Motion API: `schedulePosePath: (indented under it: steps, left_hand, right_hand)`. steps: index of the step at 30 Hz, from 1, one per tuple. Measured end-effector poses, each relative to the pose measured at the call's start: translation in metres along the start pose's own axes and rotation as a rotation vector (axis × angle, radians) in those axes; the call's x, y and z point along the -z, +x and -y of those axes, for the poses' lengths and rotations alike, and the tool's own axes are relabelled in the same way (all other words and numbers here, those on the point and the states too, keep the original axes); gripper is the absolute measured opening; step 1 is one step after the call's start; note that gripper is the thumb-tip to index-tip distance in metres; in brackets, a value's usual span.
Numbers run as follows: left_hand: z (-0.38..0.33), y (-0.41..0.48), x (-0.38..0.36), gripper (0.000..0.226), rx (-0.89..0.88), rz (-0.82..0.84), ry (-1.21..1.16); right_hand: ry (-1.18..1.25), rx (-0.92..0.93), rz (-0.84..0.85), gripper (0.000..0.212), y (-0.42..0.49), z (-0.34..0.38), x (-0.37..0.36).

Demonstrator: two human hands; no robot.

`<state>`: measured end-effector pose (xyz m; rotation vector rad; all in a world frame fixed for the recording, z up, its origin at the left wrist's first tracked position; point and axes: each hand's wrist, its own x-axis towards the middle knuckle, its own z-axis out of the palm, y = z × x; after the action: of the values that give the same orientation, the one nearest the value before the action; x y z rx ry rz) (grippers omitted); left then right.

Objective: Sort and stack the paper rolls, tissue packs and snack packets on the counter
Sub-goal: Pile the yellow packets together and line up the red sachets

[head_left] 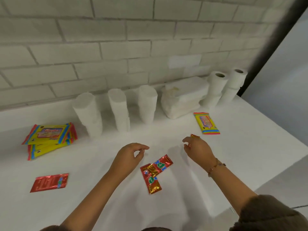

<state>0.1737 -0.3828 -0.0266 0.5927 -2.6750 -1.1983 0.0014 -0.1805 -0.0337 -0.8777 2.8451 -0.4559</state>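
Two red foil snack packets (155, 172) lie crossed over each other on the white counter (100, 197), between my forearms. My left hand (131, 155) hovers just above and left of them, fingers loosely curled, holding nothing. My right hand (198, 147) hovers further right with its fingers curled round a small red snack packet (195, 136), of which only a corner shows above the knuckles. A third red packet (50, 182) lies alone at the front left. Yellow tissue packs (50, 139) are stacked at the left, and a single yellow pack (206, 123) lies at the right.
Three stacks of white paper rolls (119, 110) stand along the brick wall. A bundle of white tissue packs (181, 99) and two taller roll stacks (225, 87) fill the back right corner. The counter's right edge (283, 164) runs diagonally close to my right arm.
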Motion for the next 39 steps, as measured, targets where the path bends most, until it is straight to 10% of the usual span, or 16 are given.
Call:
schedulePosePath:
  steps: [23,39]
  left_hand:
    - [-0.033,0.010,-0.051,0.022,0.204,-0.132,-0.003]
    - [0.075,-0.105,0.107,0.030,0.210,-0.445,-0.211]
  right_hand:
    - [-0.090,-0.162,-0.062,0.022,0.101,-0.106,-0.007]
    - [0.268,0.502,0.024,0.015,-0.027,0.171,-0.045]
